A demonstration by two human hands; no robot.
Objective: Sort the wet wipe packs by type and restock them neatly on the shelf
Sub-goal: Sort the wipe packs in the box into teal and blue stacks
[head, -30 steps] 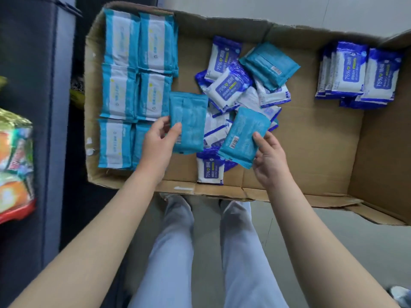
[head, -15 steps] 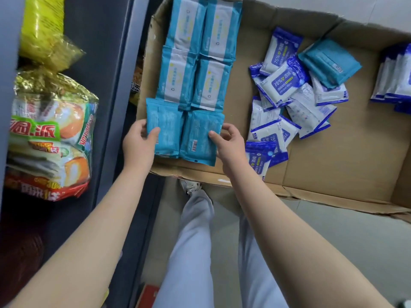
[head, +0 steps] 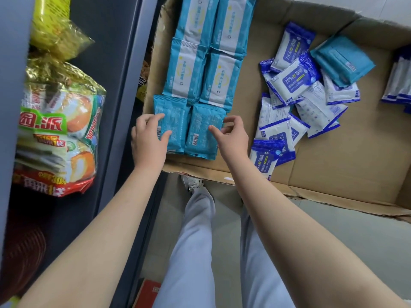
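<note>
Even, bright light is washing over the wet wipe packs (head: 222,81). The wide lens is bowing my view's edges.

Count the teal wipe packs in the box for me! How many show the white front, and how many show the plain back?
White-front teal packs: 4
Plain-back teal packs: 3 (2 in the near row, 1 on the blue-and-white pile)
Total: 7 teal packs showing
</note>
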